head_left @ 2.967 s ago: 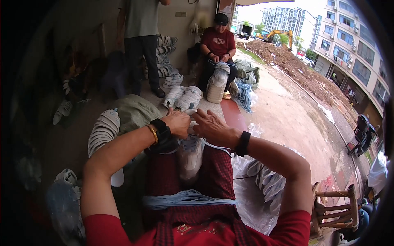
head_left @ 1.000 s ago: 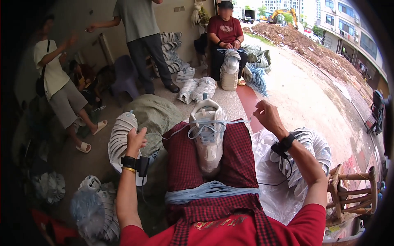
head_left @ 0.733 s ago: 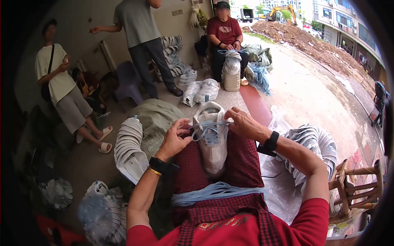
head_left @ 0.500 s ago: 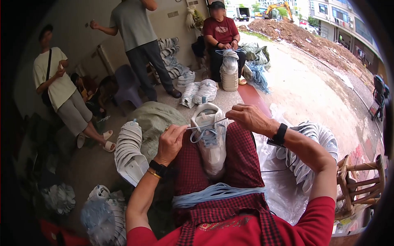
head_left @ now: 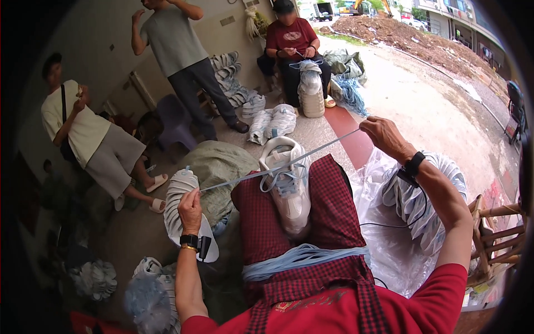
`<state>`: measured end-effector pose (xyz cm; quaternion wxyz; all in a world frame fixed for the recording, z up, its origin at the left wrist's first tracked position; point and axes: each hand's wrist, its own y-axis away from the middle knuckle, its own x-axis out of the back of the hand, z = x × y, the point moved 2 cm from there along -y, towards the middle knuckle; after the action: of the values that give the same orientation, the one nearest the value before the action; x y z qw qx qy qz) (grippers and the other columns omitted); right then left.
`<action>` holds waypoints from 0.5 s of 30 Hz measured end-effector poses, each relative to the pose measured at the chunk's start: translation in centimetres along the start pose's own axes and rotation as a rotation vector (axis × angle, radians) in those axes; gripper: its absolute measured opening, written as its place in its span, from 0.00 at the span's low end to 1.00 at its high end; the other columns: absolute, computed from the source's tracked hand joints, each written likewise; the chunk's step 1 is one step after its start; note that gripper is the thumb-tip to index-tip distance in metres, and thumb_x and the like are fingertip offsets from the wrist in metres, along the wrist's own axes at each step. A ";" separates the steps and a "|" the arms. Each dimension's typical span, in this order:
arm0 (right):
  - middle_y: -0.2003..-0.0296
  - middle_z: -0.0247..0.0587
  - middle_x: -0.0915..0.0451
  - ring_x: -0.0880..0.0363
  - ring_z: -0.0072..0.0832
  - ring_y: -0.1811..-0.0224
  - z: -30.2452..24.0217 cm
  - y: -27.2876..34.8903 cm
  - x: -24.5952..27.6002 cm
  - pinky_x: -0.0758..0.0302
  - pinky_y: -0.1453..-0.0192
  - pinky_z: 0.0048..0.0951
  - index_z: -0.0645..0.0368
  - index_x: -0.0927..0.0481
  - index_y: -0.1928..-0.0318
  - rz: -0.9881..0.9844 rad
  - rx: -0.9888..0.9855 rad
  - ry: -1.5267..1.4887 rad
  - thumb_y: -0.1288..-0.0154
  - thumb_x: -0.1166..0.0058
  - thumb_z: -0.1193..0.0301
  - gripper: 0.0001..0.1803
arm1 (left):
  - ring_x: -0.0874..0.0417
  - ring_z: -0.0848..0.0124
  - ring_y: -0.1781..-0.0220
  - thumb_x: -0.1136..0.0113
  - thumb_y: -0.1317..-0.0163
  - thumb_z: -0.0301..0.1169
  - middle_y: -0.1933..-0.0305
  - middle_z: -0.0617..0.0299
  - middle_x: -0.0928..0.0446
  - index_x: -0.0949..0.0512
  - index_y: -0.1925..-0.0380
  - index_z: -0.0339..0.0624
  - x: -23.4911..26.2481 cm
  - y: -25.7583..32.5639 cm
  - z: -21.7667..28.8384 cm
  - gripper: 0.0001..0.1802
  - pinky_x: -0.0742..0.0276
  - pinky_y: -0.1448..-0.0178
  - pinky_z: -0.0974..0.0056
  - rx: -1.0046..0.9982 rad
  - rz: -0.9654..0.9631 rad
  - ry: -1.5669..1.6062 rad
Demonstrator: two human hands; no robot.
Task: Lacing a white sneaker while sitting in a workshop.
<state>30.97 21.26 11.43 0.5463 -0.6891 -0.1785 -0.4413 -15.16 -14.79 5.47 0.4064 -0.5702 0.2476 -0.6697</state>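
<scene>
A white sneaker upper [head_left: 293, 209] with a pale blue loop of lacing stands between my knees, toe toward me. Above it, a light blue shoelace [head_left: 328, 143] stretches straight from hand to hand, rising to the right. My left hand [head_left: 190, 211] pinches one end, in front of a stack of white uppers [head_left: 181, 189]. At the other end, my right hand [head_left: 386, 135] is closed on the lace, out over the floor at the right. A bundle of light blue laces [head_left: 303, 260] lies across my lap on the checked apron [head_left: 328, 284].
More nested uppers [head_left: 434, 206] sit at right on clear plastic sheeting [head_left: 384, 245], beside a bamboo stool [head_left: 498, 234]. A green sack [head_left: 222, 164] lies beyond my left knee. Ahead, a seated person [head_left: 295, 44] handles laces; two people [head_left: 181, 50] stand at left.
My hands have moved widely apart, left hand down and leftward, right hand up and rightward. The lace between them is now long and taut. The sneaker upper stays between my knees.
</scene>
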 end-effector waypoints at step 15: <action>0.71 0.39 0.15 0.18 0.21 0.68 -12.5 -2.8 -5.6 0.19 0.63 0.28 0.64 0.16 0.64 0.111 -0.286 -1.032 0.40 0.42 0.80 0.05 | 0.19 0.69 0.71 0.40 0.43 0.19 0.67 0.59 0.22 0.14 0.62 0.41 -6.1 -5.7 7.4 0.11 0.25 0.68 0.66 0.017 0.023 0.349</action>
<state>20.70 12.16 8.74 0.3111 -0.8923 -0.3252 -0.0358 -9.35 -5.62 8.25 0.3699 -0.4387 0.3152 -0.7559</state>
